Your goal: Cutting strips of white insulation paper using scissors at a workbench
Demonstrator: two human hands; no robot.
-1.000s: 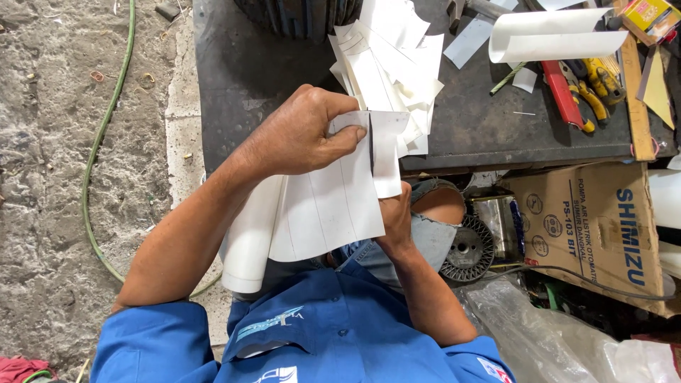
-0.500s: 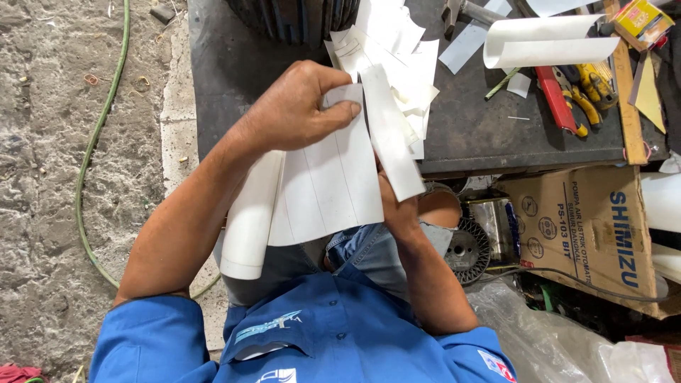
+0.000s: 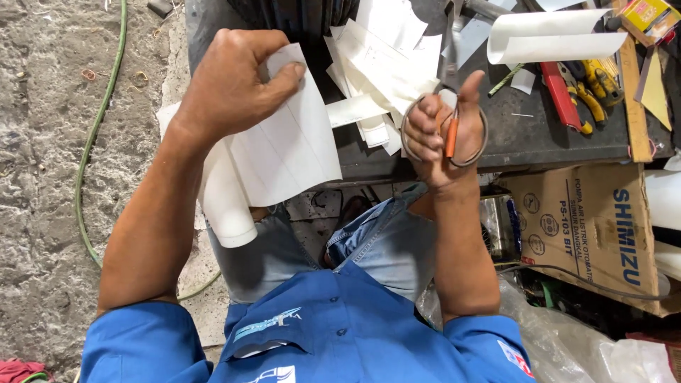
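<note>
My left hand (image 3: 234, 81) grips the top edge of a white ruled sheet (image 3: 284, 152) that unrolls from a roll (image 3: 227, 206) resting on my lap. My right hand (image 3: 443, 138) holds a pair of scissors (image 3: 448, 106) with grey loop handles and an orange part, blades pointing up and away over the bench. A pile of cut white strips (image 3: 379, 67) lies on the dark workbench (image 3: 511, 138) between my two hands. The scissors are clear of the sheet.
A rolled white sheet (image 3: 553, 44), red and yellow pliers (image 3: 578, 96) and a wooden ruler (image 3: 631, 85) lie at the bench's right. A cardboard box (image 3: 596, 227) stands below it. A green hose (image 3: 92, 156) runs over the concrete floor at left.
A strip was being cut off the sheet's right edge. Now my right hand has swung out to the right with the scissors, and my left hand has lifted the sheet higher.
</note>
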